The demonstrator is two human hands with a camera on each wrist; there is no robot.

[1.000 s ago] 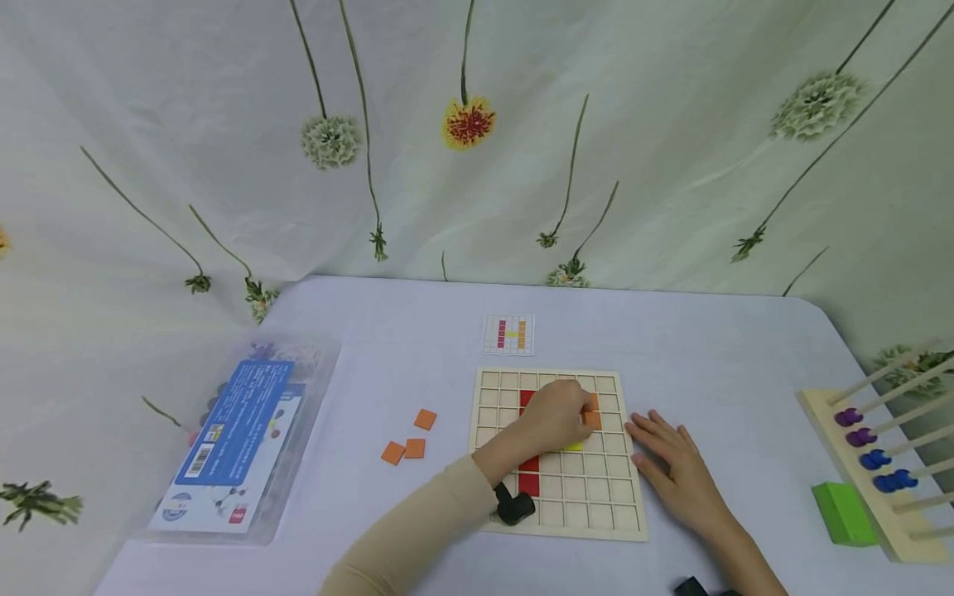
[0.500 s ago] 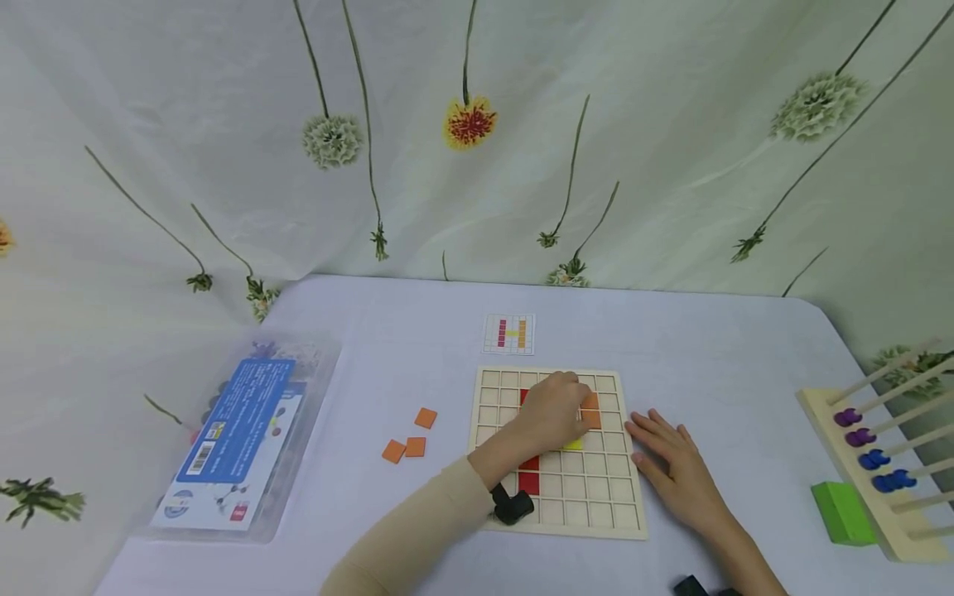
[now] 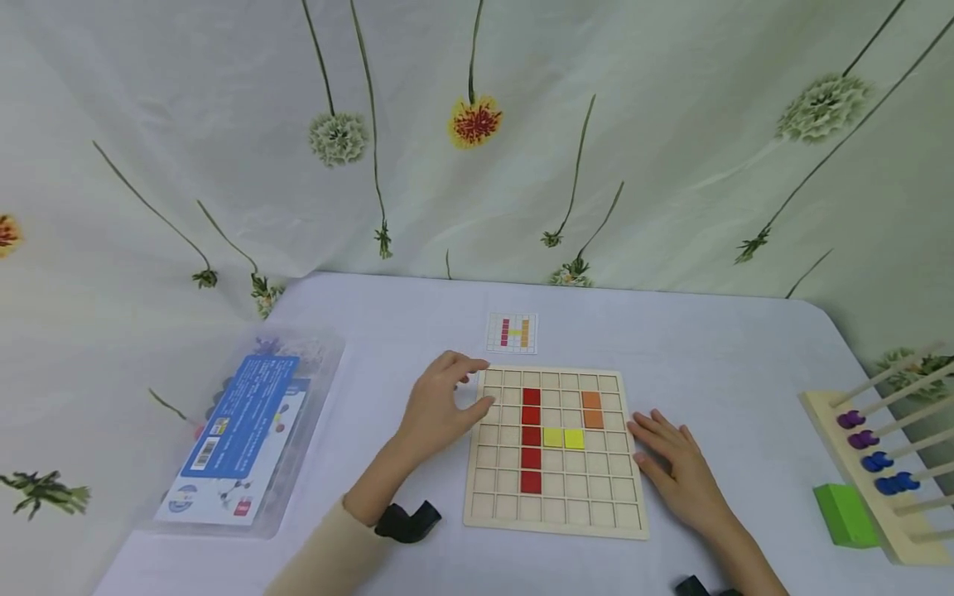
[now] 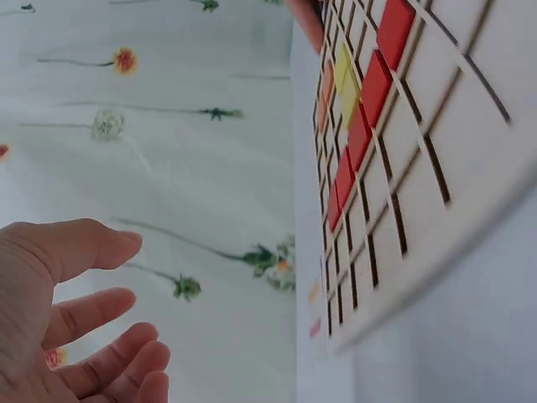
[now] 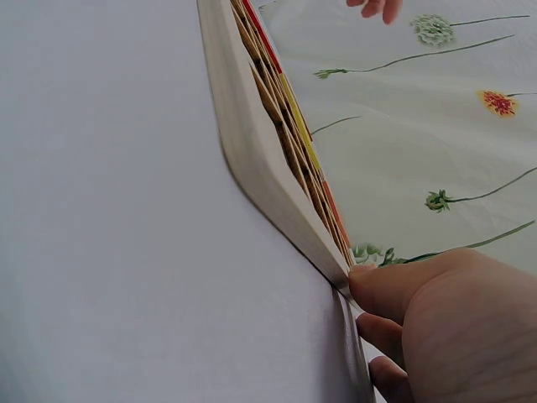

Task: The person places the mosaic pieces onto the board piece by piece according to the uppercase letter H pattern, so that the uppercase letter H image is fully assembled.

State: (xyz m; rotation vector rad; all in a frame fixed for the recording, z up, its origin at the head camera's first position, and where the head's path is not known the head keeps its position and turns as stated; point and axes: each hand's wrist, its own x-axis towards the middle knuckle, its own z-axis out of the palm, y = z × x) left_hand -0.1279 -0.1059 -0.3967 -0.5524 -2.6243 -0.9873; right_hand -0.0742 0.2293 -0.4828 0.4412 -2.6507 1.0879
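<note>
A wooden grid board (image 3: pixel 551 511) lies flat on the table. It holds a column of several red tiles (image 3: pixel 532 436), two yellow tiles (image 3: pixel 563 438) in a row and two orange tiles (image 3: pixel 592 410) at the upper right. My left hand (image 3: pixel 436 410) hovers beside the board's left edge, thumb and fingers spread with nothing between them; the left wrist view shows the same empty left hand (image 4: pixel 75 311). At the right edge rests my right hand (image 3: pixel 678 476), fingers extended. In the right wrist view its thumb (image 5: pixel 403 285) touches the board's rim.
A pattern card (image 3: pixel 512 334) lies behind the board. To the left is a clear plastic case (image 3: pixel 279 497) with a blue and white label. An abacus-like wooden frame (image 3: pixel 875 480) with purple and blue beads stands at the right, next to a green block (image 3: pixel 845 515).
My left hand has left the orange tiles on the board and moved left, uncovering the red and yellow tiles. The loose orange tiles are now hidden behind it. My right hand stays put.
</note>
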